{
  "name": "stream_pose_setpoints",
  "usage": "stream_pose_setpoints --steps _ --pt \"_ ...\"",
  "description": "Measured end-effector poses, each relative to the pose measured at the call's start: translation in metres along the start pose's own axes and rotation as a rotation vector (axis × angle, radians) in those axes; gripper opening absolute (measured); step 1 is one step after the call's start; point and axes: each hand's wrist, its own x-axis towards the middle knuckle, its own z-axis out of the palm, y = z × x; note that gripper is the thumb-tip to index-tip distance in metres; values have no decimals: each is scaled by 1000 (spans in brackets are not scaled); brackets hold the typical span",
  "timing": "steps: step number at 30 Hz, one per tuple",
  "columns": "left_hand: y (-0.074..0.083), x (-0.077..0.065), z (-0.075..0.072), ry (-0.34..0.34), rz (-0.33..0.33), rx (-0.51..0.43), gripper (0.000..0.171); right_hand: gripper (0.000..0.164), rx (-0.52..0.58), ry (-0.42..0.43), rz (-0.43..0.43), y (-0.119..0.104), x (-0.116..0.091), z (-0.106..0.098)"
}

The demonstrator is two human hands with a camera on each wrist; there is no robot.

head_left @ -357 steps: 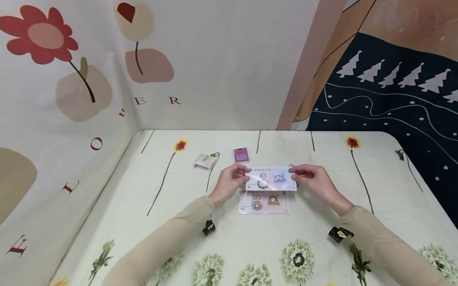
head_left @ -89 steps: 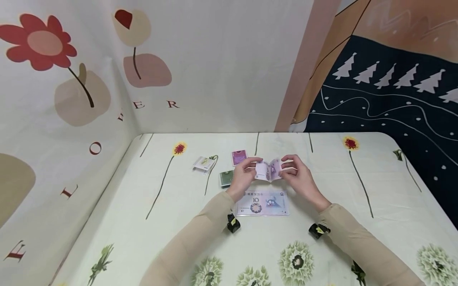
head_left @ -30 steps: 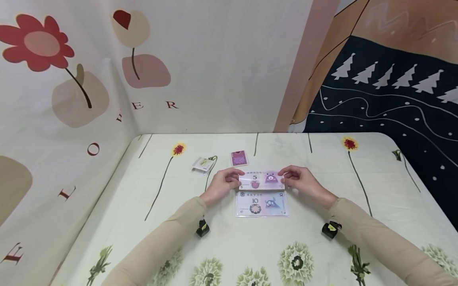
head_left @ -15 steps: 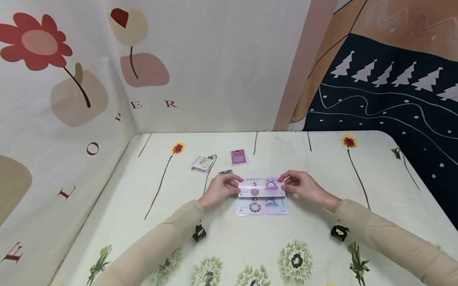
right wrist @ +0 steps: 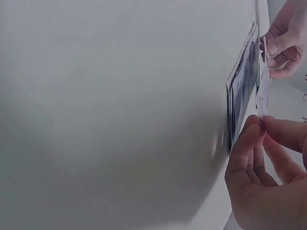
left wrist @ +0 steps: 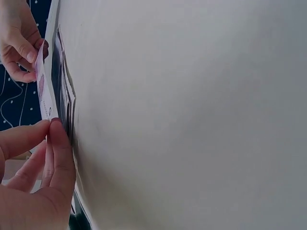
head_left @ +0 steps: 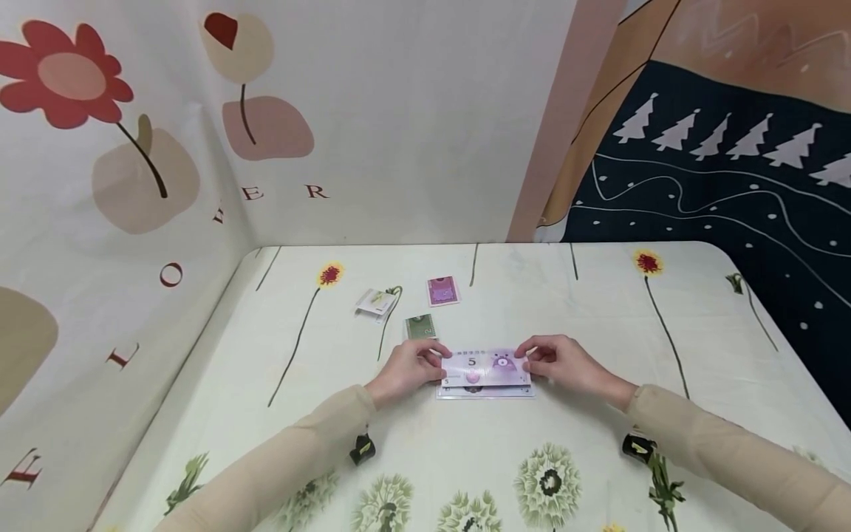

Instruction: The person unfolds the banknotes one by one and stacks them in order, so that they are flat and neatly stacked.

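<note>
A purple play banknote marked 5 is stretched flat between both hands, close over a stack of larger notes. My left hand pinches its left end between thumb and fingers. The right hand pinches the opposite end the same way. In the left wrist view the purple note stands apart from the stack beneath it. From the right wrist view, the stack shows several layered edges. The held note hides most of the stack's top face in the head view.
Behind the left hand lies a folded green note. A folded magenta note is farther back, and a folded whitish note sits to its left. All rest on the flower-printed tablecloth, with a printed wall cloth behind.
Earlier a 10 note was held over a 20 note; the 10 then lay on the stack. The 5 note was unfolded, then lowered toward me over the stack, and the green note came into view.
</note>
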Motion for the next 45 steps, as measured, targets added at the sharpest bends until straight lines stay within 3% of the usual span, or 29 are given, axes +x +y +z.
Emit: stream_pose_setpoints --steps 5,23,32,39,45 --pt "-3 -2 2 -22 -2 -25 25 14 -26 -11 -3 1 -3 4" --pt "-1 0 2 -64 -19 57 18 14 -110 -9 10 2 -3 8" --pt "2 2 3 -37 2 161 19 14 -111 5 12 0 -1 10" --pt "5 1 4 -17 1 176 21 13 -116 4 9 0 1 11" --pt "10 1 7 5 -40 191 22 13 -129 -3 5 0 2 10"
